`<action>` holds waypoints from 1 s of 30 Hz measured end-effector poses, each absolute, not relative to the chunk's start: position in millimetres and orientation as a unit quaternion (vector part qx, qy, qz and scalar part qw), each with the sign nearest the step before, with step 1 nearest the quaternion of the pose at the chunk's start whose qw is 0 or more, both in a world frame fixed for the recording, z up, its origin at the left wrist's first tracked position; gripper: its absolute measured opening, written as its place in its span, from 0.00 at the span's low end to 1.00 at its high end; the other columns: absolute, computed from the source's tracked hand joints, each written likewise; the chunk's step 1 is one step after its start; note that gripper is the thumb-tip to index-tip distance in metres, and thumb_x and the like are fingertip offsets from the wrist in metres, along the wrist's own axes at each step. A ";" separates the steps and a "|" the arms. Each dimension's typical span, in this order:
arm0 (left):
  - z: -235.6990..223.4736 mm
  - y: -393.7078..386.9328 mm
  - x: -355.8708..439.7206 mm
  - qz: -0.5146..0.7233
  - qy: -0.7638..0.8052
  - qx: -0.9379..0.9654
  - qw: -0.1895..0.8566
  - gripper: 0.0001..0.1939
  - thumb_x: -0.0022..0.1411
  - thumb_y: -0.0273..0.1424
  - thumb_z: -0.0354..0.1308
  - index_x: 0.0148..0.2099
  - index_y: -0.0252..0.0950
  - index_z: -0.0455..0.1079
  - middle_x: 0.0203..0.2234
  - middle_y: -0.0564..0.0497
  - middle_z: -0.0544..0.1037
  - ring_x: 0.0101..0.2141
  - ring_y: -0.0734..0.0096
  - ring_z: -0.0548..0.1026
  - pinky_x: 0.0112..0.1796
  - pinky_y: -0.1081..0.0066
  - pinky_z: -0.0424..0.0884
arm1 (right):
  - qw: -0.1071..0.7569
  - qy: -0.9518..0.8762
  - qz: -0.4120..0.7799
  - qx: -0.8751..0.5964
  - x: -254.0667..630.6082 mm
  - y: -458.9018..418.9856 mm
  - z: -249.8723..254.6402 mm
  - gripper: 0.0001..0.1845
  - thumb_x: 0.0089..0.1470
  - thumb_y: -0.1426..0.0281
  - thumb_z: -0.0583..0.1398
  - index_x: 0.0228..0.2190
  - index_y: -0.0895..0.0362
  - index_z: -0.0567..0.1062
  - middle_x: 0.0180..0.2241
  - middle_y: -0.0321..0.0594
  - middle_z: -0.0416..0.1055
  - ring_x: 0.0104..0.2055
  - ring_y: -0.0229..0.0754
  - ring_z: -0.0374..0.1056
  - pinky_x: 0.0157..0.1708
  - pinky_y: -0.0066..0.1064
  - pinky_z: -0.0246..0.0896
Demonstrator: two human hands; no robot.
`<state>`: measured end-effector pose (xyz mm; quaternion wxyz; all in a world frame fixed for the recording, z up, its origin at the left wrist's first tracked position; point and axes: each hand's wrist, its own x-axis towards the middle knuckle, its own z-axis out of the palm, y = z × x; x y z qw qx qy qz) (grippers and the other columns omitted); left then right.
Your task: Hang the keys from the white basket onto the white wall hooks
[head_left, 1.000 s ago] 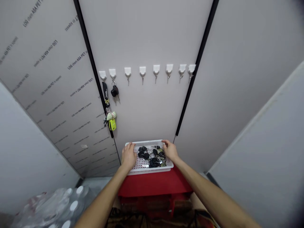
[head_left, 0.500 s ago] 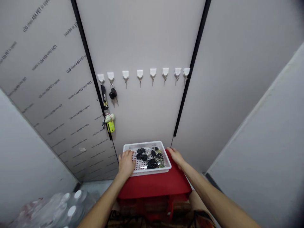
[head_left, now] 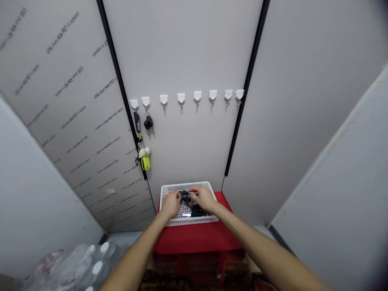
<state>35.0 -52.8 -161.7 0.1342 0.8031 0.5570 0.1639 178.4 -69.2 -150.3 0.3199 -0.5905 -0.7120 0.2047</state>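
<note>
A white plastic basket (head_left: 209, 186) holds several black-headed keys (head_left: 185, 197), with more black keys (head_left: 197, 211) nearer its front right. My left hand (head_left: 171, 203) reaches over the basket's left side, its fingers closed at the left edge of the upper bunch of keys. From the right, my right hand (head_left: 203, 198) comes in over the basket, thumb and forefinger apart beside the same bunch. My fingers and palm cover part of the basket's contents. The basket rests on a red surface (head_left: 197, 238).
Several white hooks (head_left: 197, 96) line the wall. The leftmost carries a black strap (head_left: 138, 126) with a yellow-green fob (head_left: 146, 163); the second carries black keys (head_left: 148, 122). Clear bottles with white caps (head_left: 97, 267) stand at lower left, beside plastic wrap. Wall panels close in both sides.
Both hands have moved into the basket and onto the black keys: the left from the basket's left rim, the right from the edge of the red surface. The view has shifted slightly.
</note>
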 end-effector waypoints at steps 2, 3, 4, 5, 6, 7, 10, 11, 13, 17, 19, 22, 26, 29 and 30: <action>-153.5 -52.1 32.1 0.200 0.529 0.811 0.154 0.07 0.46 0.24 0.42 0.25 0.34 0.61 0.25 0.50 0.67 0.30 0.74 0.64 0.31 0.75 0.58 | 0.315 -0.725 0.227 -0.569 167.2 -67.6 -153.3 0.13 0.37 0.73 0.51 0.28 0.60 0.71 0.30 0.40 0.69 0.32 0.37 0.62 0.34 0.26 0.54; -149.0 -51.5 30.5 0.216 0.514 0.813 0.165 0.07 0.46 0.24 0.42 0.25 0.33 0.61 0.25 0.51 0.67 0.30 0.74 0.64 0.32 0.75 0.58 | 0.318 -0.727 0.238 -0.560 163.7 -66.6 -153.9 0.12 0.38 0.73 0.51 0.27 0.60 0.71 0.29 0.39 0.69 0.30 0.36 0.62 0.32 0.25 0.54; -144.5 -50.8 28.9 0.231 0.502 0.815 0.176 0.06 0.46 0.23 0.43 0.25 0.33 0.61 0.25 0.51 0.66 0.30 0.75 0.63 0.32 0.75 0.58 | 0.321 -0.730 0.248 -0.551 161.4 -65.4 -153.3 0.11 0.38 0.72 0.51 0.26 0.59 0.71 0.26 0.38 0.69 0.28 0.35 0.62 0.30 0.25 0.54; -140.0 -49.9 27.2 0.245 0.493 0.814 0.187 0.06 0.45 0.23 0.43 0.25 0.33 0.60 0.24 0.51 0.66 0.30 0.75 0.63 0.33 0.75 0.58 | 0.325 -0.732 0.257 -0.541 160.0 -63.9 -151.1 0.11 0.39 0.72 0.51 0.24 0.60 0.71 0.23 0.37 0.69 0.25 0.34 0.61 0.27 0.24 0.54; -135.3 -48.7 25.8 0.262 0.486 0.809 0.200 0.05 0.45 0.23 0.44 0.24 0.34 0.60 0.24 0.52 0.66 0.30 0.75 0.63 0.33 0.75 0.58 | 0.332 -0.731 0.267 -0.533 159.1 -61.9 -147.2 0.10 0.39 0.71 0.50 0.22 0.60 0.71 0.21 0.36 0.68 0.23 0.33 0.60 0.25 0.24 0.53; -130.4 -47.2 24.5 0.281 0.483 0.800 0.217 0.05 0.45 0.24 0.44 0.24 0.34 0.60 0.24 0.52 0.66 0.29 0.75 0.63 0.33 0.74 0.58 | 0.342 -0.726 0.280 -0.527 158.3 -59.4 -141.4 0.10 0.39 0.71 0.51 0.21 0.60 0.71 0.18 0.36 0.67 0.21 0.32 0.59 0.23 0.23 0.53; -112.8 -40.7 22.6 0.376 0.460 0.741 0.313 0.04 0.46 0.27 0.44 0.26 0.33 0.59 0.23 0.52 0.66 0.29 0.75 0.64 0.33 0.74 0.59 | 0.383 -0.688 0.339 -0.515 154.6 -48.2 -112.6 0.09 0.38 0.70 0.51 0.19 0.61 0.69 0.14 0.33 0.63 0.16 0.30 0.55 0.18 0.22 0.50; -105.5 -38.0 22.6 0.412 0.443 0.712 0.358 0.04 0.47 0.28 0.44 0.27 0.33 0.59 0.24 0.52 0.66 0.29 0.76 0.64 0.33 0.74 0.59 | 0.401 -0.671 0.359 -0.511 152.4 -43.5 -99.6 0.08 0.38 0.70 0.52 0.19 0.62 0.68 0.13 0.32 0.61 0.15 0.29 0.54 0.16 0.21 0.49; -87.8 -32.4 22.9 0.473 0.397 0.653 0.438 0.07 0.46 0.29 0.46 0.31 0.33 0.57 0.25 0.52 0.67 0.29 0.77 0.65 0.32 0.74 0.60 | 0.438 -0.642 0.388 -0.495 146.3 -32.9 -69.7 0.06 0.37 0.71 0.52 0.17 0.61 0.67 0.10 0.30 0.58 0.13 0.28 0.52 0.15 0.21 0.49; -42.3 -18.9 22.6 0.560 0.340 0.578 0.487 0.14 0.44 0.28 0.49 0.36 0.35 0.54 0.28 0.51 0.68 0.28 0.78 0.67 0.29 0.75 0.61 | 0.516 -0.602 0.408 -0.453 130.7 -10.5 -5.8 0.05 0.37 0.73 0.52 0.15 0.61 0.63 0.08 0.28 0.57 0.11 0.27 0.52 0.14 0.21 0.52; -17.4 -8.9 21.6 0.604 0.333 0.563 0.454 0.14 0.43 0.27 0.50 0.36 0.36 0.53 0.28 0.52 0.68 0.27 0.79 0.67 0.28 0.76 0.62 | 0.550 -0.590 0.395 -0.440 123.2 0.8 22.9 0.05 0.38 0.74 0.52 0.15 0.61 0.62 0.09 0.28 0.57 0.11 0.27 0.53 0.14 0.20 0.53; 16.1 10.2 19.9 0.647 0.342 0.579 0.359 0.13 0.43 0.24 0.49 0.35 0.35 0.55 0.31 0.51 0.67 0.26 0.80 0.67 0.27 0.77 0.62 | 0.598 -0.578 0.350 -0.432 114.3 16.7 56.9 0.04 0.38 0.75 0.52 0.16 0.61 0.63 0.09 0.29 0.58 0.12 0.27 0.54 0.15 0.21 0.55; 45.5 31.9 19.3 0.629 0.394 0.626 0.240 0.13 0.43 0.22 0.48 0.35 0.34 0.59 0.33 0.50 0.67 0.24 0.81 0.66 0.29 0.75 0.62 | 0.636 -0.556 0.267 -0.463 108.4 35.1 81.6 0.04 0.39 0.74 0.52 0.17 0.61 0.64 0.10 0.30 0.58 0.14 0.28 0.56 0.16 0.22 0.57; 54.2 37.5 19.6 0.595 0.434 0.650 0.189 0.14 0.44 0.22 0.48 0.37 0.33 0.60 0.34 0.50 0.68 0.28 0.78 0.67 0.34 0.72 0.61 | 0.630 -0.553 0.225 -0.497 107.1 47.9 85.9 0.05 0.39 0.74 0.52 0.18 0.62 0.66 0.10 0.32 0.59 0.15 0.30 0.58 0.19 0.24 0.57; 54.4 37.2 19.5 0.583 0.448 0.653 0.181 0.14 0.44 0.22 0.48 0.37 0.33 0.61 0.34 0.49 0.68 0.30 0.77 0.67 0.35 0.71 0.61 | 0.622 -0.554 0.219 -0.509 107.1 51.8 85.2 0.05 0.39 0.75 0.52 0.18 0.62 0.67 0.11 0.33 0.59 0.16 0.30 0.59 0.19 0.25 0.58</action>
